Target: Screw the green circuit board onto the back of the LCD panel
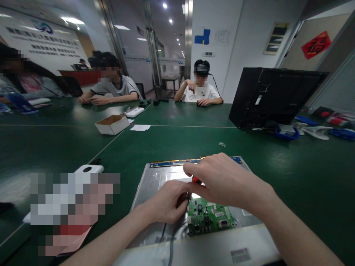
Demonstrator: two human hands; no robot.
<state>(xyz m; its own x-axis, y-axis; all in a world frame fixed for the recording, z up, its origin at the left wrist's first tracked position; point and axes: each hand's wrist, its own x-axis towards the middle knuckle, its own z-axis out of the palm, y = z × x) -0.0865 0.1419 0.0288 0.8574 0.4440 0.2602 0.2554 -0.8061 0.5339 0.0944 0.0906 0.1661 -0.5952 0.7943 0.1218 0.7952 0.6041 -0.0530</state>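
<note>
We see two bare hands working above a flat metal panel [143, 184], which lies on a green table [205, 142]. The green circuit board [209, 218] rests on the near half of the panel; from the hands, it lies toward the wearer and slightly to the right. Its long axis runs roughly left to right, with a slight slant, across the line of view.

The left hand [172, 201] is the nearer to the board's far left corner: its fingers are bent and drawn together just beside that corner. We cannot tell whether they touch the board or pinch anything small, since the fingertips are hidden.

The right hand [219, 177] arches over the panel beyond the board's far edge, its thumb and fingers closed about a red handle [196, 180]. Only a short part of the handle shows, so we cannot read its tilt or its lower end. The two hands meet or nearly meet at the fingers.

A blue strip [166, 163] borders the panel's far edge, well apart from the board. On the near side, a grey cable [171, 247] runs toward the wearer, left of the board.
</note>
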